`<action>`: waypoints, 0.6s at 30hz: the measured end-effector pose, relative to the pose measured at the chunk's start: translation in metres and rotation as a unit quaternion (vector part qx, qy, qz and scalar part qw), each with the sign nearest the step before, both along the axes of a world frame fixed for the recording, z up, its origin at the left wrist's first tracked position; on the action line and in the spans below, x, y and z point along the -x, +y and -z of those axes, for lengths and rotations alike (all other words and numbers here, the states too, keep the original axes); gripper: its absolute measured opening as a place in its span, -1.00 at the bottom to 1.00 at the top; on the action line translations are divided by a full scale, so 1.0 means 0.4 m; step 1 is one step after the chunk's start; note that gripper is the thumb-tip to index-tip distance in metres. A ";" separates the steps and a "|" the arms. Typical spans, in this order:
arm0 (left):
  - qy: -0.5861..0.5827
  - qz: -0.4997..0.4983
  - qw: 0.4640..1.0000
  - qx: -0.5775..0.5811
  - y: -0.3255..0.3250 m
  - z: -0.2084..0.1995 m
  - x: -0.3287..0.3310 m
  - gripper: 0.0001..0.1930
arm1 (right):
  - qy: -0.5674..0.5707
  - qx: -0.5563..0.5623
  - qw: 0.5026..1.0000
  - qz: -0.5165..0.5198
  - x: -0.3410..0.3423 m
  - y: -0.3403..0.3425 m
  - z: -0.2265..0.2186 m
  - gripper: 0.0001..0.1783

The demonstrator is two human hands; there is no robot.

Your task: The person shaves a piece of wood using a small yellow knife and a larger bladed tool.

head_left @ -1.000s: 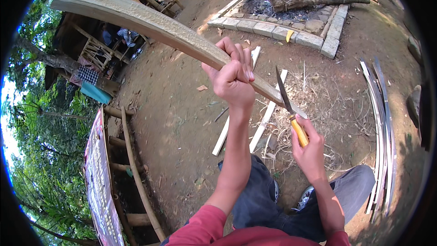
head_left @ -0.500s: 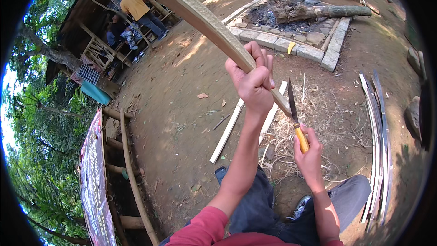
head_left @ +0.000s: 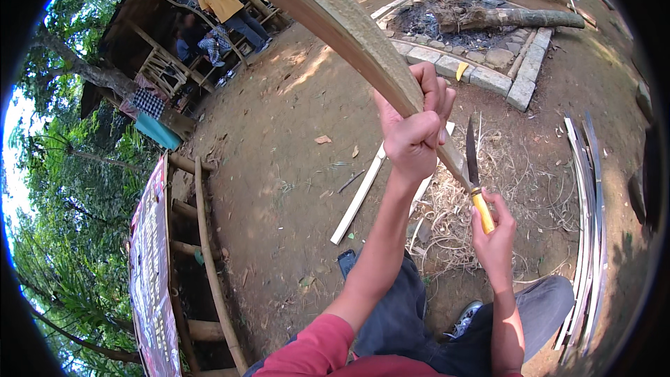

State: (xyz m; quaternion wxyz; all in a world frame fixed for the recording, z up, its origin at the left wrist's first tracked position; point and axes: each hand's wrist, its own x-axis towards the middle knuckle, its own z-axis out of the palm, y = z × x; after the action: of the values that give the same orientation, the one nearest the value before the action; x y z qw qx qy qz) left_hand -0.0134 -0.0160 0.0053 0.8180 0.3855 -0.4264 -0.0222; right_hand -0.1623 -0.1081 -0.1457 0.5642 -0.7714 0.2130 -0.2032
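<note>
Bamboo slat (head_left: 335, 21) swung higher (top cut off); left hand (head_left: 413, 132) clenched round it, right hand (head_left: 494, 237) gripping knife (head_left: 474, 174).

sunlit bare brown dirt ground (head_left: 279, 167), a stone-edged fire pit (head_left: 481, 49) holding a charred log (head_left: 509, 19), an open wooden shelter (head_left: 160, 42) among green trees (head_left: 63, 188).
</note>
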 end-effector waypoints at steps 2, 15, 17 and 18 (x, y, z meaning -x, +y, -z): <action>0.007 0.008 1.000 -0.001 0.010 -0.001 0.002 -0.91 | -0.046 0.028 0.998 0.012 -0.010 0.000 0.044 -0.67; -0.005 0.004 1.000 0.000 -0.006 -0.017 0.030 -0.89 | -0.035 0.114 0.992 0.042 -0.024 -0.025 0.116 -0.69; 0.002 0.013 1.000 -0.001 0.004 -0.010 0.022 -0.89 | -0.023 0.057 0.998 0.022 -0.022 -0.017 0.065 -0.69; 0.002 0.012 1.000 -0.002 0.004 -0.011 0.023 -0.89 | -0.036 0.043 0.998 0.019 -0.015 -0.010 0.037 -0.69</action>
State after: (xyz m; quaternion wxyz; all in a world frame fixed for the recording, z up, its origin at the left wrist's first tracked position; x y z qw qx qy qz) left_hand -0.0227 -0.0143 0.0098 0.8174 0.3822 -0.4297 -0.0340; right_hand -0.1563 -0.1121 -0.1606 0.5335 -0.7831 0.1982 -0.2508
